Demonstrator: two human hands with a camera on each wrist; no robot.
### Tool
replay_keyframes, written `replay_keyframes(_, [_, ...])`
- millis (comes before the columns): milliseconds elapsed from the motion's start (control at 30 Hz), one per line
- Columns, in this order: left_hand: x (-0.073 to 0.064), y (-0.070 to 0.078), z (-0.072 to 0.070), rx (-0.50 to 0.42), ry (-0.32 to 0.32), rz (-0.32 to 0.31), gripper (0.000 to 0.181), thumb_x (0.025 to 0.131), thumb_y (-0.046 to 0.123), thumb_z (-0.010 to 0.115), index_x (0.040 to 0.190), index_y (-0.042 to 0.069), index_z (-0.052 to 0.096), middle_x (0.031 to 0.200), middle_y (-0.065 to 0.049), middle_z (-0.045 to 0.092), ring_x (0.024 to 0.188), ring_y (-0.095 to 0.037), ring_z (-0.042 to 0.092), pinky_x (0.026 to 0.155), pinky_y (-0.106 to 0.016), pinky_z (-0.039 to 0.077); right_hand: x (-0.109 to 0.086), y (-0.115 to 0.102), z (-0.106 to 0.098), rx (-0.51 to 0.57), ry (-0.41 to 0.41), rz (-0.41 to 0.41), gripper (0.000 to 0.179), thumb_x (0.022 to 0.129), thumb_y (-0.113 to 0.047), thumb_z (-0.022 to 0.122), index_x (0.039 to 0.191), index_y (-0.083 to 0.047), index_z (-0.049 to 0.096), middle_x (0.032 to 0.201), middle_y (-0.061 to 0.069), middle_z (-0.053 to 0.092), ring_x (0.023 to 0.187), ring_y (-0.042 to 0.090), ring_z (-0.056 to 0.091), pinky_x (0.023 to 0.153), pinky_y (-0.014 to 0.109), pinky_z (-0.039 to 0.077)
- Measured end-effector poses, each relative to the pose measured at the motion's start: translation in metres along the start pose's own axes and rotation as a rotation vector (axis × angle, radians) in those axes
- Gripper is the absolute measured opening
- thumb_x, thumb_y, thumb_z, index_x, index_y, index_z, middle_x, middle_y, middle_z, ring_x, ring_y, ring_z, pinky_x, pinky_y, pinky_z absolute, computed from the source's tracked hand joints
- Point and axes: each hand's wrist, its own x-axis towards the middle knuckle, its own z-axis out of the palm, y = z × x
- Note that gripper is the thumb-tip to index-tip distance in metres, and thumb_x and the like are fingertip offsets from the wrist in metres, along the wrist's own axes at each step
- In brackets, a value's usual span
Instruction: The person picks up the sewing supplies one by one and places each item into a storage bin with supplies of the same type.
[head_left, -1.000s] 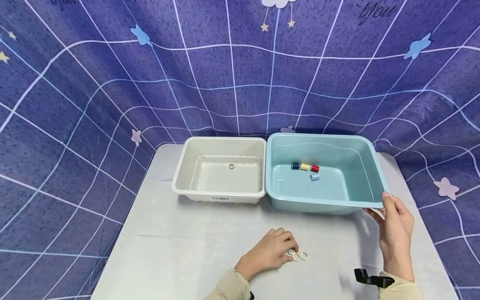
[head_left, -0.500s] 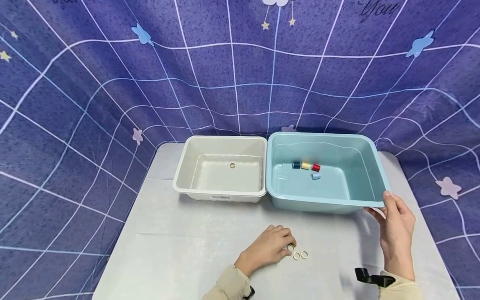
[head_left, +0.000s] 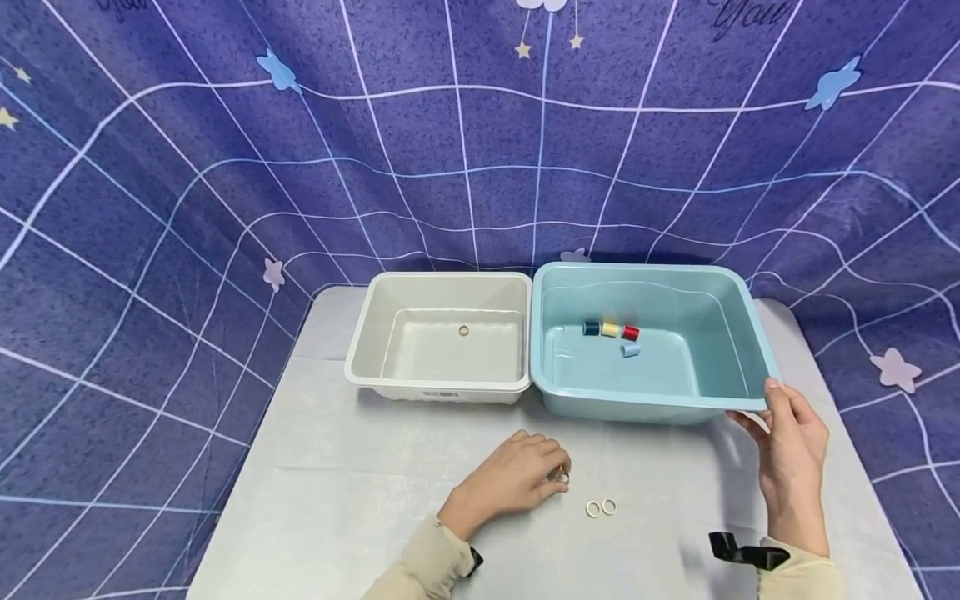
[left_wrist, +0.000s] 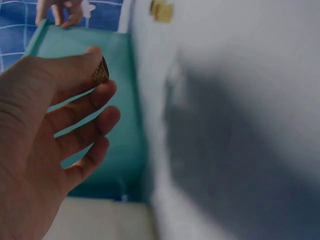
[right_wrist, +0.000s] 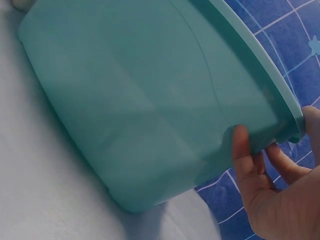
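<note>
My left hand pinches a brass-coloured ring thimble between thumb and forefinger, over the table. Its dimpled outside shows in the left wrist view, where the other fingers are loosely bent. Two more ring thimbles lie side by side on the tabletop, right of that hand. My right hand grips the front right corner of a light blue plastic bin, thumb over the rim and fingers beneath it. In the right wrist view, fingertips touch the bin's outer wall.
Left of the blue bin, against it, stands a white bin with one ring thimble inside. Inside the blue bin lie thread spools: dark, yellow, red and light blue. A patterned purple-blue curtain hangs behind.
My left hand has taken hold of one of three ring thimbles and moved it left and toward the bins, away from the other two. The right hand keeps its grip on the bin corner.
</note>
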Motion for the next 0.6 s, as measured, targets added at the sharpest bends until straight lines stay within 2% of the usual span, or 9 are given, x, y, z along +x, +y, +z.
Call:
replay_keyframes(233, [-0.002,-0.003,-0.039,-0.1,0.027,0.012,0.016,0.098,0.037,0.072,0.106,0.024,0.067,0.097,0.015,0.069,0.092,-0.003,0.064,0.09,-0.026,0.052,0.0,0.0,0.001,-0.001,-0.008,-0.003,0.019,0.094,-0.014,0.077,0.104,0.002,0.072,0.101,0.005,0.068,0.07,0.015,0.071,0.06,0.032,0.063])
replay_keyframes(467, [-0.004,-0.008,-0.071,-0.07,0.051,0.03,0.018,0.1,0.038,0.069,0.112,0.024,0.067,0.104,0.013,0.067,0.094,-0.006,0.063,0.089,-0.026,0.05,0.0,0.0,0.001,-0.015,0.0,0.002,0.021,0.094,-0.016,0.078,0.106,0.001,0.072,0.103,0.004,0.068,0.072,0.014,0.071,0.06,0.031,0.063])
replay_keyframes(600, [-0.004,-0.014,-0.092,-0.126,0.106,0.027,0.017,0.098,0.036,0.071,0.11,0.025,0.068,0.106,0.013,0.067,0.094,-0.006,0.062,0.088,-0.028,0.051,0.0,0.0,0.001,-0.017,0.001,0.001,0.021,0.094,-0.016,0.078,0.106,0.001,0.072,0.103,0.004,0.069,0.073,0.014,0.072,0.06,0.031,0.063])
